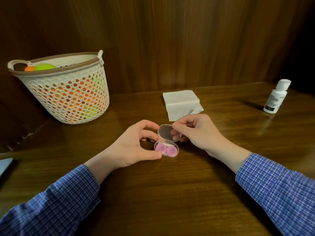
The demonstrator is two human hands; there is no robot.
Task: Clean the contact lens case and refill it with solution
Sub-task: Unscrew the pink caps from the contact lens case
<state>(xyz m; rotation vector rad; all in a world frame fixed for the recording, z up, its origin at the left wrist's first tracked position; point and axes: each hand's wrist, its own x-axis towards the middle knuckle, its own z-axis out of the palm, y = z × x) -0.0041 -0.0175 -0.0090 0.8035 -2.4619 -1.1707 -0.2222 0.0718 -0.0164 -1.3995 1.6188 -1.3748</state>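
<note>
No legible text. Solution bottle (275,97), upright at far right of table (170,193): label w/ dark block and grey print, too blurred to read. No other markings visible.

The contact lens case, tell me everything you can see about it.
The contact lens case is a small clear plastic box with rounded ends, resting on the wooden table. Its hinged lid stands open, tilted upright. Inside sit two round pink caps side by side. The left hand grips the base; the right hand pinches the lid's edge.
</note>
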